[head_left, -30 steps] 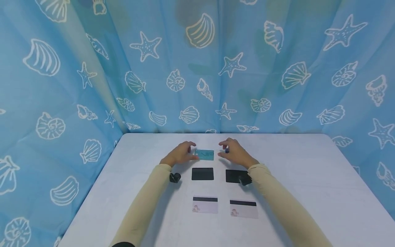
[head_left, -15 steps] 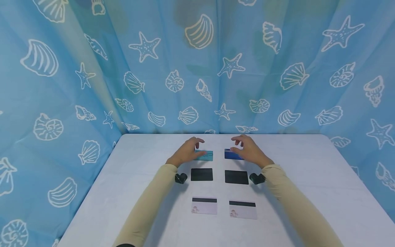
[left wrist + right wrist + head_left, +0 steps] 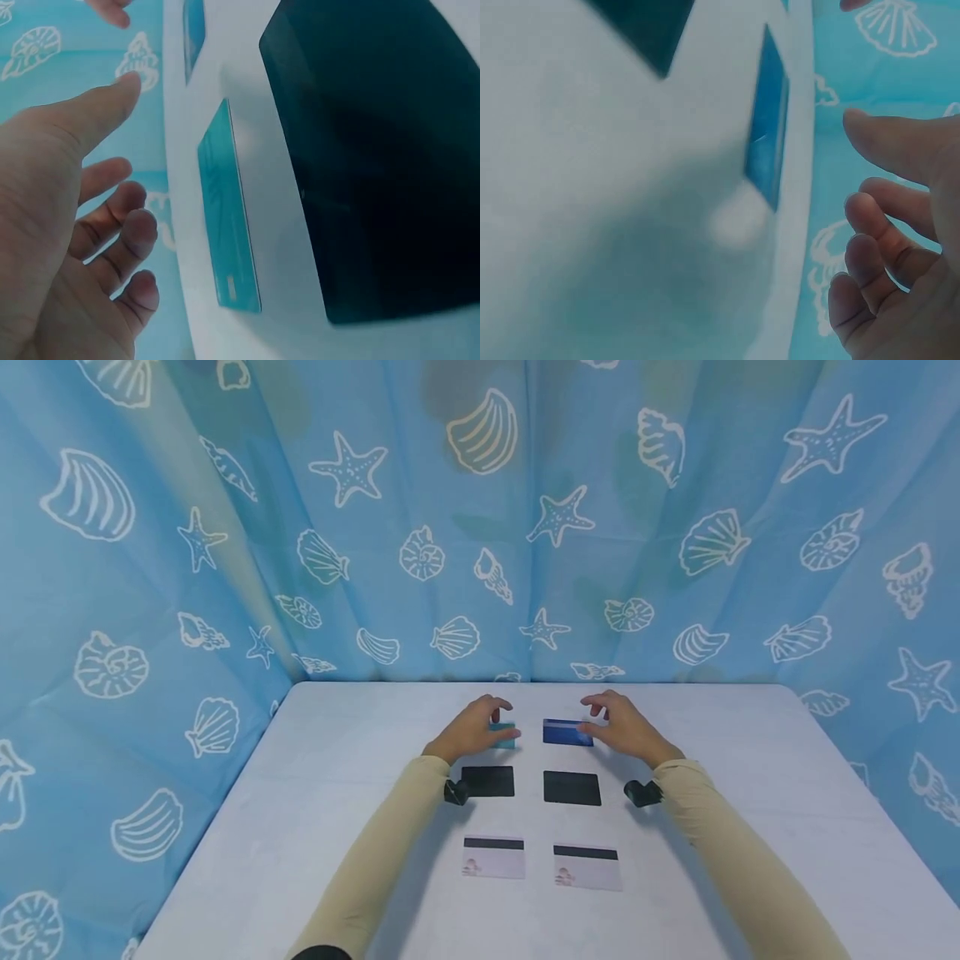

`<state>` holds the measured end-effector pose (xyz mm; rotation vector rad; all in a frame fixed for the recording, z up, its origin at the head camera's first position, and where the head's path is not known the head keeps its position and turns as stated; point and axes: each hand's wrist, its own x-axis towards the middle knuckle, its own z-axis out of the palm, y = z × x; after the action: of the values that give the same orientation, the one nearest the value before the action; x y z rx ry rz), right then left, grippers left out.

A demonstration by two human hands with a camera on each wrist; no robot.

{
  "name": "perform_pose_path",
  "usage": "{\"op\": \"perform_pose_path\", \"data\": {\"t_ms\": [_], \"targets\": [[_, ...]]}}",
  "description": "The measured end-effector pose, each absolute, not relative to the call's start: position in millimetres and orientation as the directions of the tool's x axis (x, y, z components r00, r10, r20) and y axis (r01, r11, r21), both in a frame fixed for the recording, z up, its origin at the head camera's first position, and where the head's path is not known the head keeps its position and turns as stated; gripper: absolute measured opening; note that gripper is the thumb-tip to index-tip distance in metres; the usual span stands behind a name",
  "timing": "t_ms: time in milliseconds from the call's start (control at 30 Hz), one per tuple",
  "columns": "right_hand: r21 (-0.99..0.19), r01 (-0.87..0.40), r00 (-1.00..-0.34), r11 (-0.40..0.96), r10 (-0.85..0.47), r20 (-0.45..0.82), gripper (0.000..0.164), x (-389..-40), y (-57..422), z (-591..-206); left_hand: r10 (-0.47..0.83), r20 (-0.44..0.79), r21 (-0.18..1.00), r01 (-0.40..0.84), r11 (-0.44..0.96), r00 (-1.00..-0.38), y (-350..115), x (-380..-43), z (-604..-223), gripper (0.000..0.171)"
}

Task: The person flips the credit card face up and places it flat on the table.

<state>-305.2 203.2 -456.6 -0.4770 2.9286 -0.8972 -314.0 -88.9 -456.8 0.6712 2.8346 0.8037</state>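
My left hand (image 3: 471, 731) hovers over the teal card (image 3: 227, 217), covering much of it in the head view. Its fingers are loosely bent and hold nothing; in the left wrist view the hand stands apart from the card. The right hand (image 3: 628, 728) is above the right end of a blue card (image 3: 561, 732), thumb and fingers apart around empty air. Both cards lie flat on the white table, side by side in the far row. Nearer to me lie a left black card (image 3: 489, 782) and a right black card (image 3: 572, 788).
Two pale cards with dark stripes, a left one (image 3: 493, 862) and a right one (image 3: 587, 873), form the nearest row. The white table (image 3: 750, 827) ends at a blue shell-patterned curtain (image 3: 480, 527). A small black device (image 3: 643, 792) sits at the right wrist.
Both hands have moved to the right. The right hand has uncovered the blue card and the right black card, while the left now covers more of the teal card. The cards stay in place.
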Motion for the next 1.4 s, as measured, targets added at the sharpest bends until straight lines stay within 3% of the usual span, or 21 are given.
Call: {"op": "perform_pose_path", "data": {"t_ms": [567, 1100, 1400], "targets": [[-0.54, -0.225, -0.949, 0.811, -0.309, -0.068, 0.059, -309, 215, -468, 0.461, -0.067, 0.491, 0.373, 0.788, -0.885, -55, -314, -460, 0.06], [-0.52, -0.168, -0.949, 0.837, -0.28, -0.144, 0.06, -309, 216, -471, 0.382, -0.168, 0.461, 0.27, 0.845, -0.909, -26, -315, -463, 0.059], [-0.54, -0.144, -0.945, 0.829, -0.277, -0.172, 0.058, -312, 216, -471, 0.433, -0.171, 0.406, 0.337, 0.85, -0.885, -19, -321, -460, 0.058]]}}
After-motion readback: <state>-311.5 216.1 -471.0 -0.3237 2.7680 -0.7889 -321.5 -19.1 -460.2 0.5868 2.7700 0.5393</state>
